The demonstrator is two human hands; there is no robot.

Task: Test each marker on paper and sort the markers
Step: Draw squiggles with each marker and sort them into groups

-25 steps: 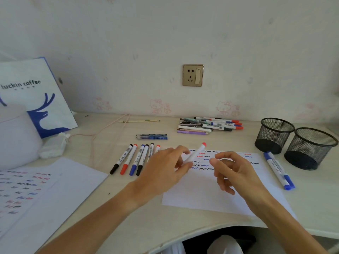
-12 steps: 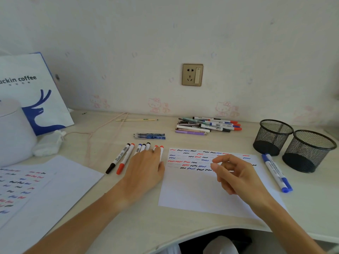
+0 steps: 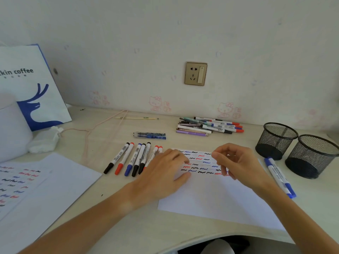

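A white test paper [image 3: 211,198] with rows of black, red and blue squiggles lies in front of me. My left hand [image 3: 165,174] rests flat on the paper's left edge, fingers spread and holding nothing. Just left of it is a row of sorted markers [image 3: 132,158] with black, red and blue caps; the two red-capped ones at the right end touch my fingers. My right hand [image 3: 238,162] hovers over the squiggles with fingers loosely curled and nothing visible in it. A pile of markers and pens [image 3: 209,126] lies by the wall. Two blue markers [image 3: 278,176] lie right of the paper.
Two black mesh cups [image 3: 276,140] [image 3: 313,156] stand at the right. A packet of blue pens [image 3: 149,135] lies behind the row. Another scribbled sheet [image 3: 36,180], a wad of tissue [image 3: 44,142] and a coffee bag [image 3: 33,88] are at the left.
My left hand laid the red-capped marker at the right end of the row, then slid right onto the paper. My right hand rose slightly over the squiggles.
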